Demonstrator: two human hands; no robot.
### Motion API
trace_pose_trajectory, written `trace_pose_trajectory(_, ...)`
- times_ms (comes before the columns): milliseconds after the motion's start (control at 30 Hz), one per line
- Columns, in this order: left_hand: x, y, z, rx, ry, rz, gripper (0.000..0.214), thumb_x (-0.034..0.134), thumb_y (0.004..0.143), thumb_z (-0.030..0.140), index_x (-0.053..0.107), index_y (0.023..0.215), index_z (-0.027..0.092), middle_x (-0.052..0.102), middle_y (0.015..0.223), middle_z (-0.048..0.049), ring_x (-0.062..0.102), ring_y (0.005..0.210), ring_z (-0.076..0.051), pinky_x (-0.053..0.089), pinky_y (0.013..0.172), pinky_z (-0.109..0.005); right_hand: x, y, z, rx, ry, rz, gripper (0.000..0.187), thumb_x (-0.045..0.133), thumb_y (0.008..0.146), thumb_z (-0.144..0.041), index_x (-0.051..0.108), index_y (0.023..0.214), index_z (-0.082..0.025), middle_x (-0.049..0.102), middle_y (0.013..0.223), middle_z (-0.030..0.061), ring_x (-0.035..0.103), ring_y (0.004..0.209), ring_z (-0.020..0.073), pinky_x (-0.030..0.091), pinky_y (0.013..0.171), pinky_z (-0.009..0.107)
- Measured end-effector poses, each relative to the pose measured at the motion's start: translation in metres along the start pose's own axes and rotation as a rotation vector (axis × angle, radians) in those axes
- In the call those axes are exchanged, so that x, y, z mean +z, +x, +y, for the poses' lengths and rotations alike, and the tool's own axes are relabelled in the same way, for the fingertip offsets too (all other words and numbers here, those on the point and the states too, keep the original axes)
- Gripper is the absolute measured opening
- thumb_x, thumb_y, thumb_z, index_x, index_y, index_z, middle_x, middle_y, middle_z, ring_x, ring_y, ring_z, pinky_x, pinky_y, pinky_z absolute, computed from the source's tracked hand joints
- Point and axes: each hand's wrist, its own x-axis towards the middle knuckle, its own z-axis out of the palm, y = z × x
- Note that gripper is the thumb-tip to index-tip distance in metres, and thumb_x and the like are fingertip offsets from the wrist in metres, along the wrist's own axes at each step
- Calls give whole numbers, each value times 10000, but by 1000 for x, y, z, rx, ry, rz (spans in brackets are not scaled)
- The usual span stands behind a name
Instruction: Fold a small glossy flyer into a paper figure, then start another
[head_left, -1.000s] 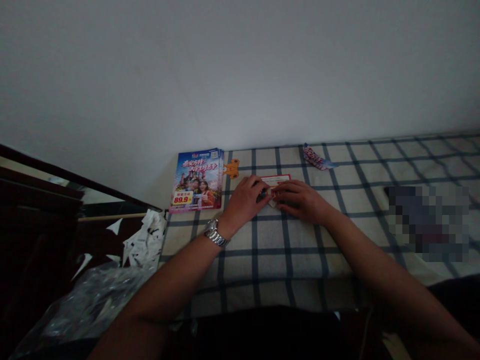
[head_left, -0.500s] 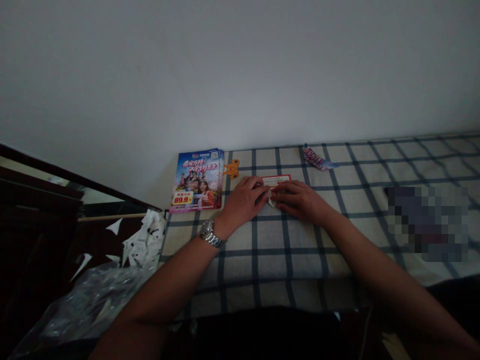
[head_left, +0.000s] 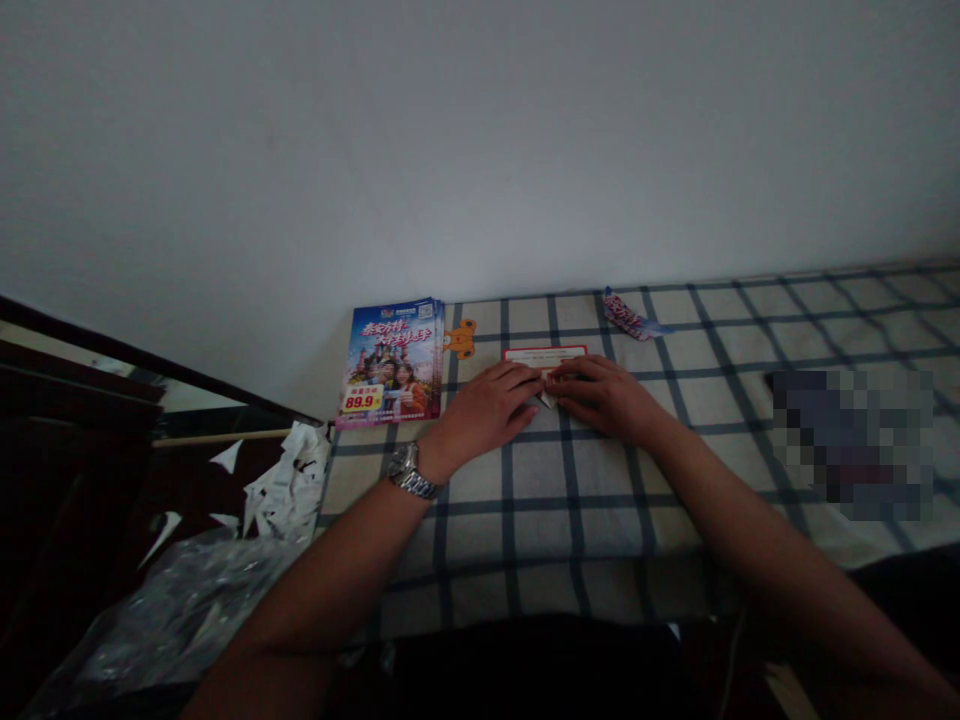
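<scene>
A sheet of printed paper with a red edge lies on the checked cloth, its near part folded to a pale point. My left hand rests on its left side, open, fingers stretched out flat and thumb apart; a metal watch is on that wrist. On the paper's right side my right hand is closed, with bent fingers on the folded part. Both hands' fingertips nearly meet at the fold and hide much of the paper.
Left of the hands lies a stack of colourful flyers, beside an orange bear-shaped cutout. A crumpled printed paper piece lies near the wall. A blurred dark object is at right. Torn paper and clear plastic lie beyond the left edge.
My left hand has shifted slightly left and flattened, its thumb lower and away from the fold. More of the paper's red edge shows. My right hand stays at the fold.
</scene>
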Motion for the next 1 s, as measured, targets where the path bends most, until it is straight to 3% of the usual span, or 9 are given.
trace_pose_trajectory(600,-1,-1,7,-58,4,-41,416,612,1026,291,574,1432,210,595,1442,-90,545,1336,-278,473,1175,-474,1,-2,-2,52,68,49,360,646,998,-267,713,1352,-284,711,1356,102,673,1242,308,553,1070,535)
trace_pose_trajectory(1000,0,-3,8,-82,-7,-34,461,618,1027,312,547,1479,255,568,1485,-77,535,1363,-281,481,1170,-476,1,1,-3,49,110,87,340,657,989,-229,742,1311,-295,748,1309,86,705,1203,300,567,1059,536)
